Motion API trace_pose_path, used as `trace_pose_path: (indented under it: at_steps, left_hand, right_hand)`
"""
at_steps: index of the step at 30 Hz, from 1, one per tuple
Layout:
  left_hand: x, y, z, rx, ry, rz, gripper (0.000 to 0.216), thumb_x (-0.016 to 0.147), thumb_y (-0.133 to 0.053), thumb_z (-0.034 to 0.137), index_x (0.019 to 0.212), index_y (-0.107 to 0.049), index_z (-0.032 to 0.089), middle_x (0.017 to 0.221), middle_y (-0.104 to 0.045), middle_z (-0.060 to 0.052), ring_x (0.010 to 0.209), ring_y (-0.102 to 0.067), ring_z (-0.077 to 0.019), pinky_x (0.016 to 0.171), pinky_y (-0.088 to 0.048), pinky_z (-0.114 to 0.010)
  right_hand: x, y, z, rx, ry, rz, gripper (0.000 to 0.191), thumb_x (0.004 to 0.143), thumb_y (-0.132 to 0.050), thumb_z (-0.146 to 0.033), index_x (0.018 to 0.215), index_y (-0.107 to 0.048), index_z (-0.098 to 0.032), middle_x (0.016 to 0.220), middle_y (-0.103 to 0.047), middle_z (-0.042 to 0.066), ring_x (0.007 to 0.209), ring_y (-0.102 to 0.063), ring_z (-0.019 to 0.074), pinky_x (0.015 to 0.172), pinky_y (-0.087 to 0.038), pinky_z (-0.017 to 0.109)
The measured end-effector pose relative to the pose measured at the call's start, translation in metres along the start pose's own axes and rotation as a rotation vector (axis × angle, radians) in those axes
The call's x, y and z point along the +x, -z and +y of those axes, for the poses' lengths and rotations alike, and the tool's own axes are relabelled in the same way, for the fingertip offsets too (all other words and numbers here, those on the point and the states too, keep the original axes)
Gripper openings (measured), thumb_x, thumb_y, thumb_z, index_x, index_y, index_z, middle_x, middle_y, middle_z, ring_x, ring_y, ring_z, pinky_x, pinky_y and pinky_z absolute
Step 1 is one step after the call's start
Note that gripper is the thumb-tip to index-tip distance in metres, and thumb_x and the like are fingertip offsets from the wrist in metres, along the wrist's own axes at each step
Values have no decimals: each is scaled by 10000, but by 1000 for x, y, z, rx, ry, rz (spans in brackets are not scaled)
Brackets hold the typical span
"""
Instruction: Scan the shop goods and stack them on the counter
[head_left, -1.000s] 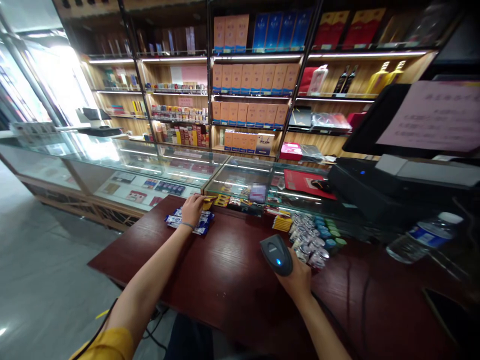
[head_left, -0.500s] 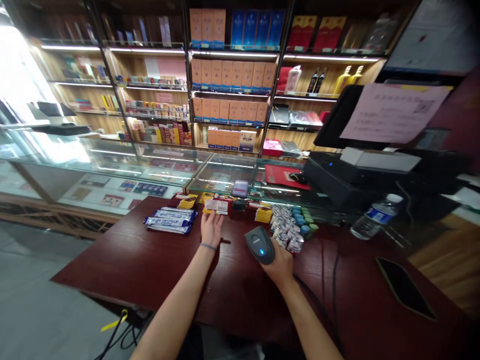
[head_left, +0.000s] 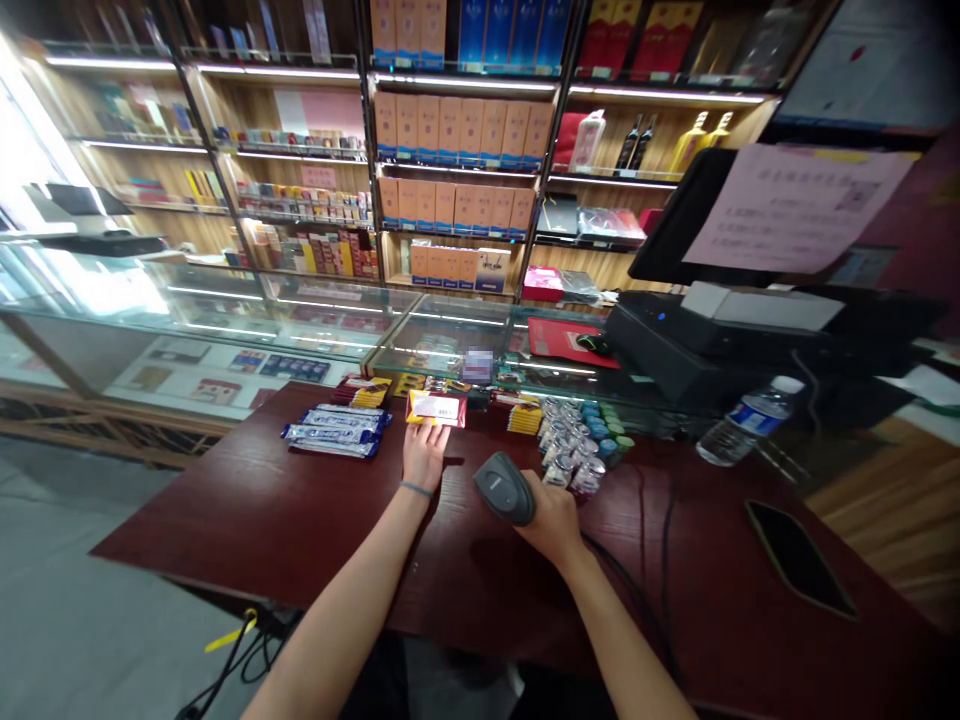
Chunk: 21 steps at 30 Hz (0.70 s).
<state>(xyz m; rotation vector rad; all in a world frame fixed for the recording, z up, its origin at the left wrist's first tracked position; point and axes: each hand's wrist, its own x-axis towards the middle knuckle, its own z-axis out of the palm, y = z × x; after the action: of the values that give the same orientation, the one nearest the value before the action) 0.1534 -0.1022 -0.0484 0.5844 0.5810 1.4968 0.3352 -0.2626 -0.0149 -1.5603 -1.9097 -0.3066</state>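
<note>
My left hand point(head_left: 424, 455) grips a red and yellow packet point(head_left: 436, 408) by its near edge, with a white barcode label facing me. Wrapped in my right hand point(head_left: 555, 515) is a dark grey barcode scanner point(head_left: 506, 488), its head tilted toward the packet but apart from it. Blue and silver wrapped packets point(head_left: 334, 432) lie in a pile left of my left hand. Yellow and red packets point(head_left: 517, 412) are stacked beyond the scanner. Beside them stand several small silver-topped containers point(head_left: 571, 445) and blue and green ones point(head_left: 606, 430).
On the right of the dark red table point(head_left: 247, 510) are a water bottle point(head_left: 750, 425) and a phone point(head_left: 801, 558). The scanner's cable point(head_left: 630, 580) runs along the table. Behind stand a glass counter point(head_left: 315, 325), a monitor point(head_left: 686, 215) and shelves of boxes.
The packet in my left hand now shows its label more fully. The scanner has shifted slightly left, and its blue light is no longer visible. The view has tilted down a little.
</note>
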Motion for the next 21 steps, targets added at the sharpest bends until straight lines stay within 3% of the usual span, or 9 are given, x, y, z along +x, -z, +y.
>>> trace_pose_path:
  at_steps: [7,12,17,21]
  left_hand:
    - [2,0,-1,-82,28,57,147,870,-653,196,941,-528,227,989,-707,-10,942,-694,-124,1002,-515,-381]
    - [2,-1,2,-127,16,26,222,807,-741,209,944,-567,209,972,-708,-7,891,-694,-114,967,-519,-352]
    - [7,-12,11,6,-45,-30,357,724,-815,279,1025,-645,189,981,-717,-32,825,-692,-116,870,-549,-311]
    - [19,-36,16,246,-140,-51,390,730,-795,347,1059,-683,170,1008,-739,-71,853,-704,-173,809,-569,-325]
  right_hand:
    - [-1,1,3,22,-24,47,321,766,-594,-265,1075,-597,-181,762,-742,38,610,-712,207,560,-467,254]
    - [0,3,5,10,-25,167,306,789,-590,-307,1059,-604,-163,764,-741,57,619,-715,225,569,-508,281]
    - [-2,6,16,13,-66,315,321,776,-597,-303,1064,-618,-162,762,-740,66,604,-709,229,563,-537,300]
    - [-5,9,26,4,-114,390,357,784,-617,-324,1098,-624,-154,766,-737,67,596,-708,230,563,-556,313]
